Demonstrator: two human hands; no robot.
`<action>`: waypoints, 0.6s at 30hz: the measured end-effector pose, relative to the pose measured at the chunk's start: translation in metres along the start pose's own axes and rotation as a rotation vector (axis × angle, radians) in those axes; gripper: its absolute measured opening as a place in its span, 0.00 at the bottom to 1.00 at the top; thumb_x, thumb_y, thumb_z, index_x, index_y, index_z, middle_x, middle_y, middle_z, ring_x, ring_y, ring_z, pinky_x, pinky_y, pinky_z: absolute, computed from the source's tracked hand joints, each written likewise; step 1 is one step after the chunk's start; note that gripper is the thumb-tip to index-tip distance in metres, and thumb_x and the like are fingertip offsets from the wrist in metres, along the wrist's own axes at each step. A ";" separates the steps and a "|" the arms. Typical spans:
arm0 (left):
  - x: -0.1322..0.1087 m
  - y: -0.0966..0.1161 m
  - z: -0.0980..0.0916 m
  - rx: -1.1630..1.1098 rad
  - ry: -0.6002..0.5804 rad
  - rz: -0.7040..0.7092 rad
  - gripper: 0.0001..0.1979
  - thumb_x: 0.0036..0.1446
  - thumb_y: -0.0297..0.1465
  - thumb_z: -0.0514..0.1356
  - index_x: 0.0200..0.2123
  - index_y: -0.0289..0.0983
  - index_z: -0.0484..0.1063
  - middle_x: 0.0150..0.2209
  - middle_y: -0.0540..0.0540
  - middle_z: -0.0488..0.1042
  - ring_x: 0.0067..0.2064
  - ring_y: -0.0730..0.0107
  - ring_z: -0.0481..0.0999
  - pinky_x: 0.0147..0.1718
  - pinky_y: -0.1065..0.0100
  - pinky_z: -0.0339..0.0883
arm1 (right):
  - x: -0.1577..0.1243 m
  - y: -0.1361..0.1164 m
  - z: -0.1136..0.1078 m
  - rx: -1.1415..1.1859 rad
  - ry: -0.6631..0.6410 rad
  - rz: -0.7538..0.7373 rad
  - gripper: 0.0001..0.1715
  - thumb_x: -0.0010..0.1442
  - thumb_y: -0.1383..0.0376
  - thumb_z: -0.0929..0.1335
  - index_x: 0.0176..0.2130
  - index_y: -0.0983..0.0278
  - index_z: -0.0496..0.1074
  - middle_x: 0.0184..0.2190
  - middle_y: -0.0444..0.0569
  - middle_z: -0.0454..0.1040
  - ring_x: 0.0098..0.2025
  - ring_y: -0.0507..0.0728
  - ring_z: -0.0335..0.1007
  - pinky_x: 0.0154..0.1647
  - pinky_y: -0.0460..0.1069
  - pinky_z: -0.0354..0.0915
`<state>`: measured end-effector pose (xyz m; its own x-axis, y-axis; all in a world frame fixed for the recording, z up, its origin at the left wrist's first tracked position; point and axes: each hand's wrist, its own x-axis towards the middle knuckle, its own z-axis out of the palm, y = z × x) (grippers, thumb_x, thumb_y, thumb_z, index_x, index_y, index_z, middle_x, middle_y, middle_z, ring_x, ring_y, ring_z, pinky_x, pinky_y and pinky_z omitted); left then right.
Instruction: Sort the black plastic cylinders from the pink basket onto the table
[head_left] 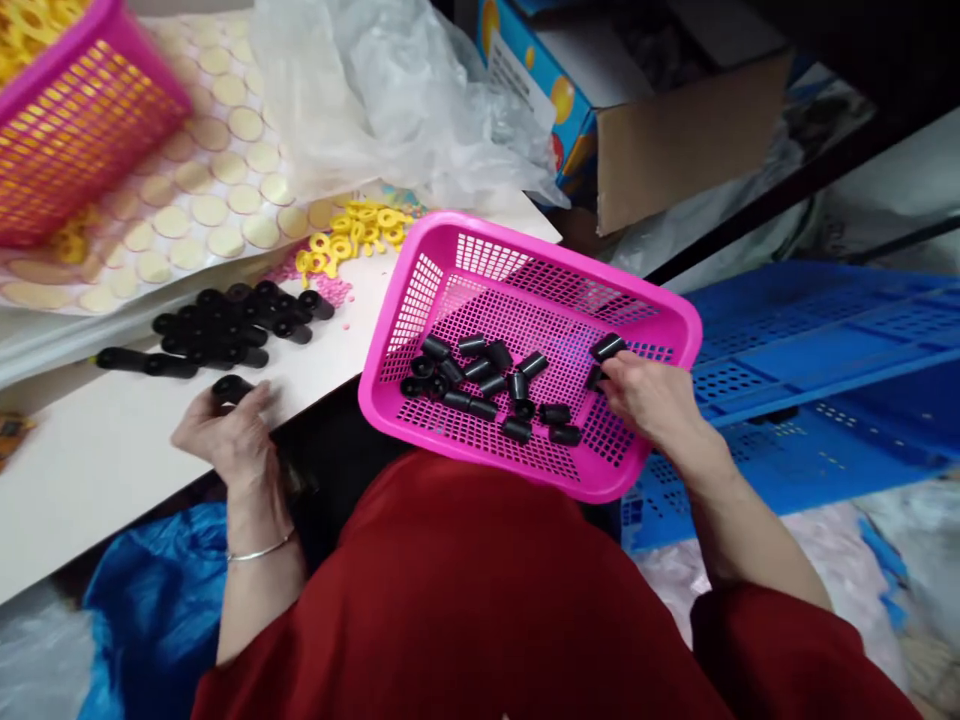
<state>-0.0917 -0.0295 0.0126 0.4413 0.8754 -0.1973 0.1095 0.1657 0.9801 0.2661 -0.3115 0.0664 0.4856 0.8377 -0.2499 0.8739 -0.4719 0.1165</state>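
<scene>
left hand [232, 435]: grip closed round black tube [231, 389], over table [97, 470]. right hand [646, 398]: grip pinching second tube [606, 347], inside pink basket [377, 395].

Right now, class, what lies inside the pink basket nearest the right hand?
Loose black cylinders. The right hand covers part of one end of the basket; anything beneath it is hidden.
</scene>
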 end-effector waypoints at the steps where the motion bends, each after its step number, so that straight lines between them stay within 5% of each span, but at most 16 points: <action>1: 0.002 -0.002 -0.004 -0.025 -0.014 -0.026 0.29 0.60 0.44 0.56 0.10 0.41 0.57 0.05 0.49 0.43 0.32 0.61 0.77 0.26 0.64 0.54 | 0.002 -0.006 -0.001 -0.034 -0.040 0.035 0.14 0.62 0.67 0.60 0.37 0.66 0.74 0.31 0.56 0.76 0.31 0.60 0.73 0.22 0.50 0.54; 6: 0.018 -0.010 -0.016 0.078 0.189 0.104 0.26 0.57 0.38 0.61 0.12 0.39 0.55 0.05 0.52 0.39 0.27 0.69 0.74 0.25 0.67 0.49 | 0.008 -0.030 0.009 -0.056 -0.053 0.056 0.14 0.61 0.67 0.61 0.42 0.71 0.72 0.33 0.62 0.76 0.31 0.62 0.73 0.23 0.50 0.52; 9: 0.019 -0.012 -0.021 0.141 0.095 0.115 0.27 0.62 0.38 0.55 0.13 0.36 0.52 0.08 0.52 0.37 0.29 0.74 0.73 0.27 0.66 0.46 | 0.007 -0.030 0.015 0.011 -0.094 -0.030 0.14 0.57 0.70 0.62 0.43 0.69 0.71 0.38 0.62 0.74 0.37 0.63 0.71 0.27 0.51 0.56; 12: 0.009 -0.011 -0.016 0.259 -0.020 0.070 0.28 0.66 0.46 0.46 0.17 0.37 0.57 0.13 0.51 0.50 0.36 0.69 0.75 0.28 0.64 0.48 | 0.002 -0.023 0.022 0.199 -0.052 -0.110 0.12 0.55 0.69 0.63 0.40 0.66 0.70 0.41 0.58 0.71 0.40 0.62 0.69 0.31 0.52 0.61; 13: 0.005 -0.010 -0.011 0.332 0.064 0.111 0.27 0.65 0.48 0.47 0.20 0.37 0.60 0.16 0.51 0.57 0.39 0.67 0.75 0.29 0.63 0.50 | 0.001 -0.020 0.025 0.296 -0.013 -0.136 0.11 0.54 0.69 0.63 0.40 0.64 0.69 0.41 0.57 0.70 0.41 0.62 0.68 0.33 0.52 0.63; 16: -0.008 -0.006 0.019 0.584 0.600 0.417 0.18 0.55 0.47 0.61 0.35 0.37 0.69 0.36 0.49 0.71 0.41 0.66 0.72 0.31 0.64 0.58 | -0.002 -0.012 0.034 0.614 0.094 -0.184 0.16 0.50 0.71 0.65 0.41 0.62 0.68 0.40 0.52 0.68 0.39 0.60 0.66 0.36 0.53 0.65; 18: -0.014 -0.003 0.046 0.703 0.735 0.586 0.23 0.49 0.42 0.67 0.43 0.34 0.69 0.46 0.43 0.70 0.40 0.66 0.72 0.32 0.64 0.63 | -0.003 -0.010 0.038 0.770 0.106 -0.189 0.20 0.47 0.72 0.65 0.42 0.61 0.68 0.37 0.49 0.67 0.36 0.58 0.66 0.35 0.53 0.64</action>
<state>-0.0574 -0.0633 0.0118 -0.0076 0.8246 0.5657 0.6297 -0.4355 0.6433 0.2556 -0.3196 0.0293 0.3638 0.9258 -0.1024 0.7005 -0.3444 -0.6250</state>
